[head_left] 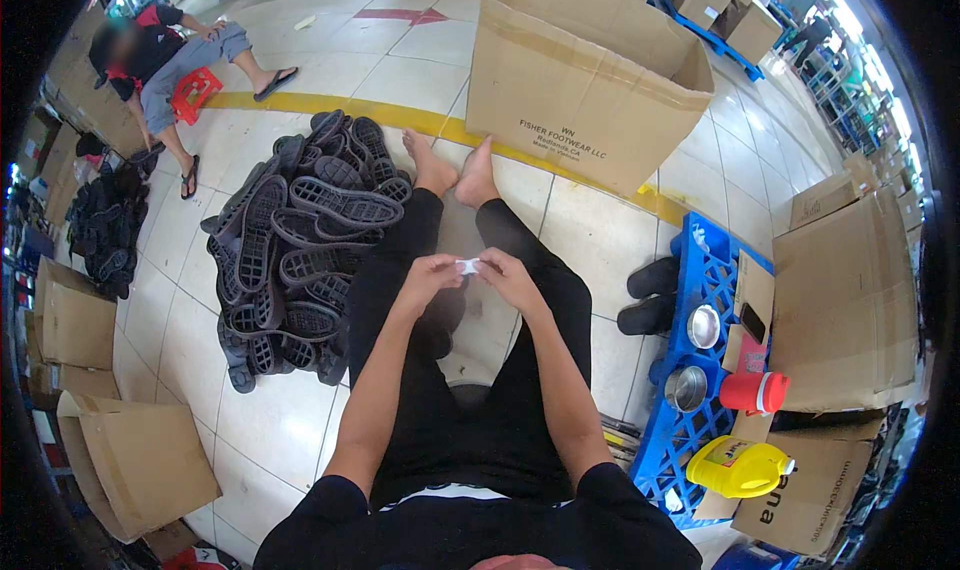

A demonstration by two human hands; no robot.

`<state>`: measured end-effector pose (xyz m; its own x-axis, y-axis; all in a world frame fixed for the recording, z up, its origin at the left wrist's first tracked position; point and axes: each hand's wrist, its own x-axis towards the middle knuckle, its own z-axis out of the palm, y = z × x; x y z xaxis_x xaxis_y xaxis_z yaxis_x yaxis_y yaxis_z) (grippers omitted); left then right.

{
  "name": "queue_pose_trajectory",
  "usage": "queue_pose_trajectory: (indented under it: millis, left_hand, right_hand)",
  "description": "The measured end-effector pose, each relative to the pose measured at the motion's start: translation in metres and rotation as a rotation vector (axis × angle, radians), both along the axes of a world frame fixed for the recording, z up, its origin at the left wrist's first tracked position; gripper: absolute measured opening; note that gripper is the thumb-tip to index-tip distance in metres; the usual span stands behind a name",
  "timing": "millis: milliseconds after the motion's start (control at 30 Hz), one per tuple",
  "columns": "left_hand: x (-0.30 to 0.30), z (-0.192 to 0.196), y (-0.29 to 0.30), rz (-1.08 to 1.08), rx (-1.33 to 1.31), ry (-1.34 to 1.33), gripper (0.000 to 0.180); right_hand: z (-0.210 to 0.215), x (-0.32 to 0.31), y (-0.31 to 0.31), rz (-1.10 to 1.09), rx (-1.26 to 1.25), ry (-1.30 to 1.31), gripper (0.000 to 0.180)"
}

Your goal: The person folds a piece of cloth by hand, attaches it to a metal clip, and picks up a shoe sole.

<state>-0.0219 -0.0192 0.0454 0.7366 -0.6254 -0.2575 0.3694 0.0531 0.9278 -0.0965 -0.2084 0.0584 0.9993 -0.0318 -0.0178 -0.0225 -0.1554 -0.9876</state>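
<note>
While pinching white scrap [467, 266], hands [428, 275] over bare tiles [480, 320]

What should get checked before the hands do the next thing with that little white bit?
1. Both hands on the small white piece: ok, left hand and right hand pinch it together.
2. Piece held above the lap, off the floor: ok.
3. What the piece is: cannot tell, too small.
4. Pile of black shoe soles close by on the person's left: ok.
5. Big open cardboard box beyond the bare feet: ok, open.
6. Other person well away: ok.
</note>
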Motion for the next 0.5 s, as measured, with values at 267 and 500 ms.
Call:
queue_pose_trajectory:
  millis: [267, 500]
  left_hand:
    - [-0.006, 0.006, -0.004, -0.057, 0.017, -0.016, 0.014]
    - [-0.003, -0.002, -0.005, 0.036, 0.003, -0.046, 0.018]
  right_hand:
    - [-0.012, 0.004, 0.001, 0.022, 0.119, -0.067, 0.008]
    - [-0.006, 0.005, 0.004, -0.004, 0.146, 0.021, 0.015]
